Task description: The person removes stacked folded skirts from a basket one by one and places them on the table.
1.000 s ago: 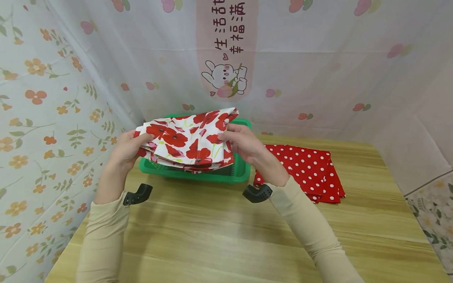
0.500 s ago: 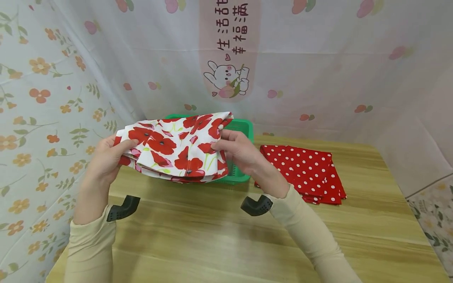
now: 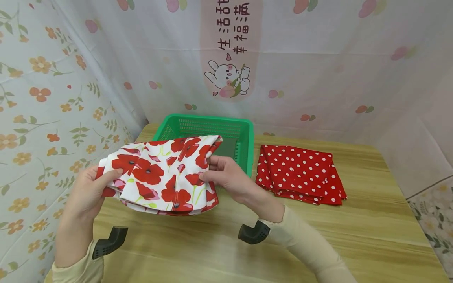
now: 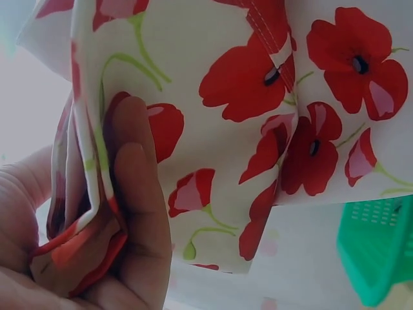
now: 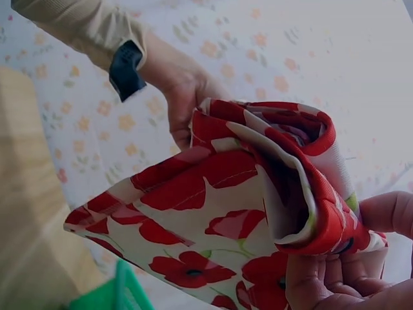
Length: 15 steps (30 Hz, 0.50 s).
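A folded white cloth with red poppies [image 3: 159,177] is held up in the air between both hands. My left hand [image 3: 88,188] pinches its left end, thumb on top and fingers underneath. At the other end my right hand [image 3: 230,177] grips the cloth between thumb and fingers. In the left wrist view the fingers [image 4: 139,194] curl round several layers of the poppy cloth [image 4: 213,129]. The right wrist view shows the rolled, layered end of the poppy cloth [image 5: 290,174] pinched by the right hand [image 5: 348,278].
Behind the cloth a green plastic basket [image 3: 247,145] stands on the wooden table [image 3: 198,251], partly hidden. To its right lies a folded red cloth with white dots [image 3: 301,173]. Printed curtains hang at the back and left. A black bracket sits on each wrist.
Both hands have carried the poppy cloth leftward and nearer to the body, away from above the green basket. More of the basket's inside now shows. The dotted cloth stays put.
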{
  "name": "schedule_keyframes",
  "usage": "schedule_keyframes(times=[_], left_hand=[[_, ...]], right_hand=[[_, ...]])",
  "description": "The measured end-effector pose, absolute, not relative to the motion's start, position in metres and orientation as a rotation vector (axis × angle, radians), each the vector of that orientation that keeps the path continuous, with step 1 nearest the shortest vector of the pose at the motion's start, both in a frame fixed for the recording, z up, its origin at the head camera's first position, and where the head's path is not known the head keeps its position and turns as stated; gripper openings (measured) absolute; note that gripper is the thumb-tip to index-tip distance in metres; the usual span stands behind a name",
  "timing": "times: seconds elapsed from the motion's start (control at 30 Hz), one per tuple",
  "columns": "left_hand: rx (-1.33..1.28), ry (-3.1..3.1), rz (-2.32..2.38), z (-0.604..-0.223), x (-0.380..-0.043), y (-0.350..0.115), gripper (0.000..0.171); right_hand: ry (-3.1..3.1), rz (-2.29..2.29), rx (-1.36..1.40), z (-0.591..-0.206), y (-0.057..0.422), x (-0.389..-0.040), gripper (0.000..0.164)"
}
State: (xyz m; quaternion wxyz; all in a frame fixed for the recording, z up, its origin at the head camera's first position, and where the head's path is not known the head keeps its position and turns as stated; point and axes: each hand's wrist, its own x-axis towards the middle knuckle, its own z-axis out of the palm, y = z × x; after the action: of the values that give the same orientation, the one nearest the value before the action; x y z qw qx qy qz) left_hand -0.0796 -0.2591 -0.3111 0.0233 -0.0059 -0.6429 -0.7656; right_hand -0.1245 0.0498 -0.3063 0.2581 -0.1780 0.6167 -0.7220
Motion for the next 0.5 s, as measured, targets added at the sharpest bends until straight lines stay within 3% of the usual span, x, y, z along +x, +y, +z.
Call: schedule_keyframes(times=[0.5], left_hand=[[0.117, -2.005, -2.336, -0.353, -0.038, -0.266, 0.036]], right_hand=[[1.695, -1.826, -0.463, -0.341, 0.041, -0.09, 0.038]])
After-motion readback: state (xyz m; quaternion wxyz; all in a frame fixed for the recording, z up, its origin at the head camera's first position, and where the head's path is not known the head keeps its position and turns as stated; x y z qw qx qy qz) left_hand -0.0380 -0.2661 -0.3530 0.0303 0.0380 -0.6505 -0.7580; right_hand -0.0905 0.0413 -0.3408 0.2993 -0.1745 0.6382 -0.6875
